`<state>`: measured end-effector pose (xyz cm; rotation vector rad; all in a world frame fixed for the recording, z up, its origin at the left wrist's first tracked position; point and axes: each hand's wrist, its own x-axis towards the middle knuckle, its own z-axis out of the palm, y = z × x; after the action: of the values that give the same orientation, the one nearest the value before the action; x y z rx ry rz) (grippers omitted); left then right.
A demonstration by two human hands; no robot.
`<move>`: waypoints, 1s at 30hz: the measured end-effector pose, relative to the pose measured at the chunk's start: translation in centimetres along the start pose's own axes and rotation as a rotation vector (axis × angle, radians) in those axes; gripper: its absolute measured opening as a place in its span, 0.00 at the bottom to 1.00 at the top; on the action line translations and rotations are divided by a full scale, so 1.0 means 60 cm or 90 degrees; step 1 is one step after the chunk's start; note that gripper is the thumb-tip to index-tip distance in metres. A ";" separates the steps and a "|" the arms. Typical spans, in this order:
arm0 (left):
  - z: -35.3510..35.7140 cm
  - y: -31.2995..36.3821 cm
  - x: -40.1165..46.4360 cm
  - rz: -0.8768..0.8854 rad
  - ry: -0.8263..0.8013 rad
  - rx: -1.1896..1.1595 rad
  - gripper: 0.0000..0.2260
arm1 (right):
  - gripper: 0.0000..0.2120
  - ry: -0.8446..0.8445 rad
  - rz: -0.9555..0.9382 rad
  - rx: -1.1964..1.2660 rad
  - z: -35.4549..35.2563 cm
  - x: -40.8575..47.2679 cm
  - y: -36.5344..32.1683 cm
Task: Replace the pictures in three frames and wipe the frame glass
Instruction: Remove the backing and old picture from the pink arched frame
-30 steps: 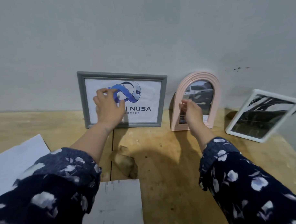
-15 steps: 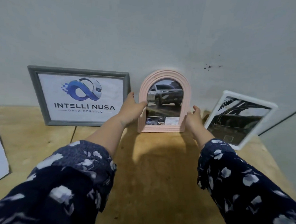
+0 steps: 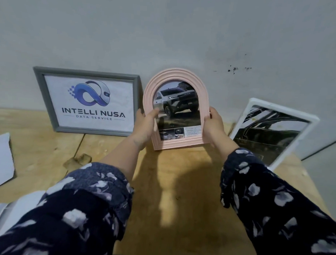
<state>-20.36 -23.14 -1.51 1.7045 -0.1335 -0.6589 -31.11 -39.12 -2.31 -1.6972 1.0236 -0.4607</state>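
Both hands grip the pink arched frame (image 3: 175, 108) by its sides near the counter's (image 3: 180, 185) back edge: left hand (image 3: 144, 126) thumb across the glass, right hand (image 3: 214, 127) fingers curled around the rim.

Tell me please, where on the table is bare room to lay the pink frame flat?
Bare wood between the sleeves, before the pink frame. Crowded: back wall, with grey frame and white frame; left edge holds paper.

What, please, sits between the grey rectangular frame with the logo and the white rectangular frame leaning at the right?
In the head view, the pink arched frame with a car picture sits between them, gripped by the left hand and right hand.
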 end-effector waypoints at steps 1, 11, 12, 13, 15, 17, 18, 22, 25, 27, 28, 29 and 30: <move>-0.006 -0.001 -0.007 -0.010 -0.002 -0.015 0.38 | 0.17 0.000 -0.029 -0.012 -0.004 -0.005 -0.010; -0.108 -0.007 -0.079 0.121 0.201 0.062 0.29 | 0.23 0.047 -0.337 -0.415 0.004 -0.123 -0.079; -0.121 -0.007 -0.089 0.138 0.203 0.081 0.28 | 0.24 0.054 -0.357 -0.448 0.011 -0.144 -0.079; -0.131 -0.007 -0.097 0.148 0.191 0.102 0.29 | 0.24 0.063 -0.379 -0.478 0.018 -0.167 -0.078; -0.150 -0.016 -0.119 0.126 0.125 0.141 0.34 | 0.25 0.074 -0.423 -0.544 0.035 -0.219 -0.068; -0.163 -0.032 -0.139 0.070 0.062 0.183 0.41 | 0.26 0.077 -0.463 -0.605 0.049 -0.261 -0.048; -0.167 -0.042 -0.148 0.040 0.047 0.195 0.42 | 0.26 0.082 -0.479 -0.628 0.056 -0.278 -0.037; -0.185 -0.085 -0.187 -0.023 0.035 0.268 0.41 | 0.25 0.121 -0.519 -0.652 0.074 -0.345 0.021; -0.189 -0.103 -0.208 0.002 0.019 0.317 0.38 | 0.26 0.144 -0.508 -0.645 0.079 -0.388 0.071; -0.190 -0.116 -0.215 0.003 0.003 0.342 0.36 | 0.30 0.124 -0.490 -0.647 0.081 -0.413 0.104; -0.192 -0.129 -0.220 0.000 -0.009 0.362 0.35 | 0.31 0.097 -0.476 -0.652 0.083 -0.427 0.124; -0.194 -0.140 -0.220 -0.002 -0.022 0.377 0.34 | 0.31 0.068 -0.464 -0.658 0.085 -0.435 0.141; -0.196 -0.153 -0.220 -0.002 -0.037 0.394 0.34 | 0.31 0.047 -0.456 -0.659 0.087 -0.442 0.158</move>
<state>-27.93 -4.93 -4.29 2.2762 -0.4096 -0.7132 -46.00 -15.37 -8.22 -3.0249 0.6886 -0.4683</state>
